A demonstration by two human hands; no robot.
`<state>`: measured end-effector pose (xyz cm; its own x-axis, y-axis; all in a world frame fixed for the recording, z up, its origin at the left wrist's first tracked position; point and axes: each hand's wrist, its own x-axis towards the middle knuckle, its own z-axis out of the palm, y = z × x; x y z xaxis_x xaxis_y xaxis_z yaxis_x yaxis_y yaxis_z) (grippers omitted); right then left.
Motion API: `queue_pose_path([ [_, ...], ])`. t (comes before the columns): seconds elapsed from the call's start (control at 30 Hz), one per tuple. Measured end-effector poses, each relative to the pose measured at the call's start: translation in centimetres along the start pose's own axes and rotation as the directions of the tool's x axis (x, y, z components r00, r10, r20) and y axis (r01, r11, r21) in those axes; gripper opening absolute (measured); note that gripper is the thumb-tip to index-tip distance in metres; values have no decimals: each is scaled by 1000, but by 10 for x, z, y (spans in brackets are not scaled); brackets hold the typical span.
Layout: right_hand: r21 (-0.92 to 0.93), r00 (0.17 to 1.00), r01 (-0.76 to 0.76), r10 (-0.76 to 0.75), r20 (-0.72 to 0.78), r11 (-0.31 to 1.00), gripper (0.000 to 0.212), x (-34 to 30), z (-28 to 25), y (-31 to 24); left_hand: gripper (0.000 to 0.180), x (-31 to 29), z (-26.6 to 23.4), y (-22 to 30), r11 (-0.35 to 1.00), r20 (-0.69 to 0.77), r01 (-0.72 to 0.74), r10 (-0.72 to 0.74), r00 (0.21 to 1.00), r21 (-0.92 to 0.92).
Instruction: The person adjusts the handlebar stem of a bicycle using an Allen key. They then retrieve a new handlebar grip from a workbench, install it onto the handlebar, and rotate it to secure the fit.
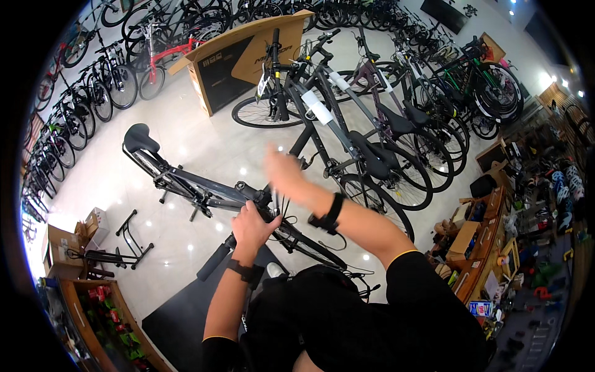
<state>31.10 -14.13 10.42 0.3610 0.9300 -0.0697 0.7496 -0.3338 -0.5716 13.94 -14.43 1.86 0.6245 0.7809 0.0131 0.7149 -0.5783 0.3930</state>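
A dark grey bicycle stands before me, its black saddle to the far left and its front wheel near my body. Its handlebar runs across under my hands, with one black grip at the lower left and another grip beyond my right hand. My left hand is closed over the middle of the handlebar, beside the stem, hiding part of it. Above the bar is my right hand, raised and smeared by motion; whether it holds anything is unclear. Loose black cables hang near the front wheel.
Several parked bicycles stand close on the right. A large open cardboard box is behind. At the right is a wooden workbench with parts and tools; at lower left, a wooden cabinet and a black stand. A dark mat lies underfoot.
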Motion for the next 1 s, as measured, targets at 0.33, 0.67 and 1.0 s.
queue_pose_path([
  [0.33,-71,969,226,-232,-89,972,27,-5,11,-13,69,-4,-13,6,999,-4,37,-37,999,0],
  [0.67,-311,743,665,-643,184,679,35,-64,9,-82,71,-7,-9,4,999,0,44,-44,999,0],
  [1.0,227,980,88,-43,-196,970,26,9,-1,34,70,-6,-11,6,998,0,61,-61,998,-14],
])
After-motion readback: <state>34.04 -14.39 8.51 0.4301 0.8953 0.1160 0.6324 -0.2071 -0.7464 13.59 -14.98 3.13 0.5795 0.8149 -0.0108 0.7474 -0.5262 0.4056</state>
